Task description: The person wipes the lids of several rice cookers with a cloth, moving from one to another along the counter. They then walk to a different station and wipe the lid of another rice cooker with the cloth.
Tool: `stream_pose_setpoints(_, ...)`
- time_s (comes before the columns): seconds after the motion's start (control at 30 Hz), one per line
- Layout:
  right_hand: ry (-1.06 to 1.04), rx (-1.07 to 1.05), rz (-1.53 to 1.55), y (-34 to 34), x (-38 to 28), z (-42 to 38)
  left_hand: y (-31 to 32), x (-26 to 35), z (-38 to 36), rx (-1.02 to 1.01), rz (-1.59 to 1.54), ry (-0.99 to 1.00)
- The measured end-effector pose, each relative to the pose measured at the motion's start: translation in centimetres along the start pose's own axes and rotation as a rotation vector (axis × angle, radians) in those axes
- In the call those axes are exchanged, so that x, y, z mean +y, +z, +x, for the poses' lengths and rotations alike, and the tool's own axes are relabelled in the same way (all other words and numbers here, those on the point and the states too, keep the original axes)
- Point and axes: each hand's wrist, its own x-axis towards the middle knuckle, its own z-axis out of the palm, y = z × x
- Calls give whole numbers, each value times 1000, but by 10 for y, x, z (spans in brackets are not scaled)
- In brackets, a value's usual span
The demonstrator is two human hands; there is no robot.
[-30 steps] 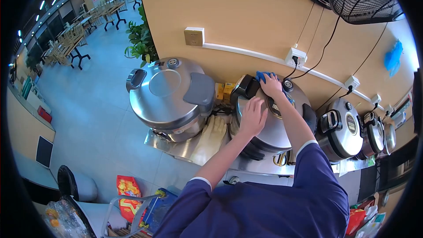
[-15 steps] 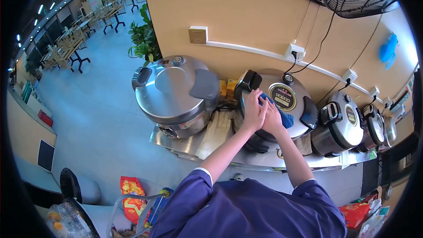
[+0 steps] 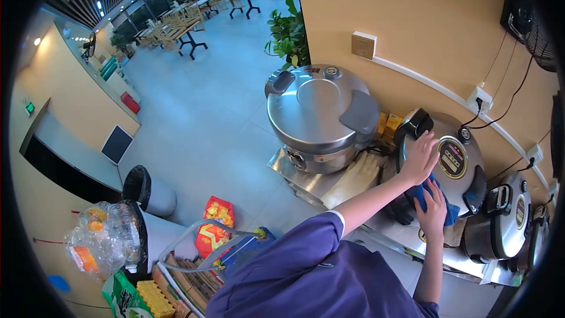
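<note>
A dark blue cloth (image 3: 452, 213) lies bunched on the near side of the lid of a large rice cooker (image 3: 471, 135). My right hand (image 3: 434, 209) presses on the cloth with its fingers over it. Above it, my left hand (image 3: 421, 158) rests at the lid with fingers stretched out, between the black handle (image 3: 416, 123) and the round label (image 3: 453, 159). No object shows in it. To the left stands a second, larger steel cooker (image 3: 321, 118) with its lid down. Pale gloves (image 3: 353, 179) lie between the two cookers.
More rice cookers (image 3: 499, 224) stand along the steel counter (image 3: 306, 185) to the right. Power cords (image 3: 500, 119) run from wall sockets (image 3: 479, 99). Lower left hold grey bins (image 3: 156, 197), a bag of plastic bottles (image 3: 109, 238), a red bag (image 3: 215, 224) and a metal-framed cart (image 3: 176, 265).
The view has swung left, so the cookers appear further right. My hands, stacked together on the cloth before, are now apart: the left on the lid, the right still on the cloth.
</note>
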Motion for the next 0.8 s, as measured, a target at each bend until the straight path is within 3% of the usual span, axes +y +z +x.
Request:
stream_pose_setpoints(0.13, 82, 23, -3, -11, 19, -22, -1, 0, -3, -77, 62, 111)
stream_pose_setpoints(0.33, 377, 135, -216, -12, 50, -14, -5, 7, -4, -184, 119, 106)
stream_pose_setpoints(0.8, 454, 3, -368, 7, 183, 99, -2, 4, -2, -212, 180, 57)
